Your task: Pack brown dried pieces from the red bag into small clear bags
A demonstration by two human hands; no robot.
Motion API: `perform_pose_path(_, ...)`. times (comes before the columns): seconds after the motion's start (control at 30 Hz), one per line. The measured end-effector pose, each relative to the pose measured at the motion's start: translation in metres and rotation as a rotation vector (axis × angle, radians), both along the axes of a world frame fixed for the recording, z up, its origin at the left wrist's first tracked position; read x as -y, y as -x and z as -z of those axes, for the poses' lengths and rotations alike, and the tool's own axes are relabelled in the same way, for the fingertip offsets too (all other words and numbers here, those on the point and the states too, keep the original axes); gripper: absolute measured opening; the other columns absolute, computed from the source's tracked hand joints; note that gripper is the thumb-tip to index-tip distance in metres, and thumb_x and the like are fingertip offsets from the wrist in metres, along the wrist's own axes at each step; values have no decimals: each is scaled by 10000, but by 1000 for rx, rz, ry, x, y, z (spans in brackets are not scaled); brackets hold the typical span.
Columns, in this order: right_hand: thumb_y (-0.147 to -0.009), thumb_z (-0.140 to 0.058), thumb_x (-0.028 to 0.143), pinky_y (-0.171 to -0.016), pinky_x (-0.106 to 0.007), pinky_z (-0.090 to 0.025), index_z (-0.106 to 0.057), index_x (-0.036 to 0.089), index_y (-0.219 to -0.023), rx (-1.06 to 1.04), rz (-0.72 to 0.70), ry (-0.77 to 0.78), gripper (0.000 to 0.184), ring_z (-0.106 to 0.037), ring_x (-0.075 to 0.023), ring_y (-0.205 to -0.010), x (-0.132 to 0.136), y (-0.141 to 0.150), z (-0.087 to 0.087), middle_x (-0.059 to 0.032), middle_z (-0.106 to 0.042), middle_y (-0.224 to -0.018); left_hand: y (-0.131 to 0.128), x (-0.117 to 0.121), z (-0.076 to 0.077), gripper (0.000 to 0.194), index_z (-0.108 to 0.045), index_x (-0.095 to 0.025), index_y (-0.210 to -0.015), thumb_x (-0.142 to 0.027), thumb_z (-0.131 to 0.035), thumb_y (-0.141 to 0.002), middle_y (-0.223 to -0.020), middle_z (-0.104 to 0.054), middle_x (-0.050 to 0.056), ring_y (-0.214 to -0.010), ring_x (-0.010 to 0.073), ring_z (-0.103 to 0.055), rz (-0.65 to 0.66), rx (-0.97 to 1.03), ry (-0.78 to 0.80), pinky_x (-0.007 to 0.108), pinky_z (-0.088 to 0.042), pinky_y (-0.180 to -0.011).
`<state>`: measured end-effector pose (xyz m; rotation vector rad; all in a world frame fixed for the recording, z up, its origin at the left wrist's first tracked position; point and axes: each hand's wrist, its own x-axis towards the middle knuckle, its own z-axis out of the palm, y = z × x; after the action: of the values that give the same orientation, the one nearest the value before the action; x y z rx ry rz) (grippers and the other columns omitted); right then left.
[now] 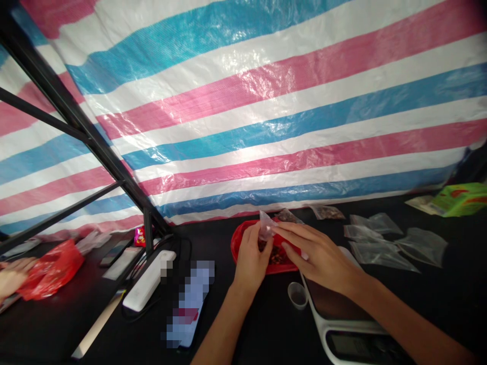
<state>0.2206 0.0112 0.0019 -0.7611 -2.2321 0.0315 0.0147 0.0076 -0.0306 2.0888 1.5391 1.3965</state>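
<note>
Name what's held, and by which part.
A small clear bag, held at its sides by the left hand and right hand; exact grip unclear.

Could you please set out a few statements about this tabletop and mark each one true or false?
1. The left hand and right hand are both at a small clear bag. True.
2. The small cup stands left of the white power strip. False: it is to its right, beside the scale.
3. The red container has dark reddish pieces in it. True.
4. The striped sheet is green and yellow. False: its stripes are blue, white and pinkish-red.
5. Another person's hand is at a red plastic bag. True.
</note>
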Motion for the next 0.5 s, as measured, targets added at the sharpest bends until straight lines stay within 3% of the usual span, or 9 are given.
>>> perform_pose_path(0.23, -1039, -519, 213, -1105, -447, -533, -597, 280, -1477, -20, 124, -37, 450, -662, -255, -1288, -3, -1, -2, -57, -666, -1458, 1, 4, -5, 452, -567, -229, -1404, -309, -676, -973, -1332, -699, 105, -1210, 257, -677, -66, 71, 7, 434, -527, -1087)
perform_pose_path(0.37, -1051, -509, 297, -1013, -447, -547, -694, 240, -1338, -114, 347, -62, 347, -715, -287, -1176, -14, -12, -7, -84, -746, -1322, 1, 8, -6, 613, -445, -225, -1527, -374, -667, -975, -1404, -645, 129, -1302, 281, -621, -33, -22, -15, 471, -482, -1138)
perform_pose_path(0.5, -1052, -483, 364, -743, -379, -536, -776, 209, -966, -141, 650, 12, 342, -764, -306, -883, -27, -41, -19, -118, -808, -973, -1, 11, -9, 480, -463, -233, -1510, -330, -530, -1045, -1435, -609, 134, -1332, 270, -590, -3, -28, -21, 469, -468, -1148)
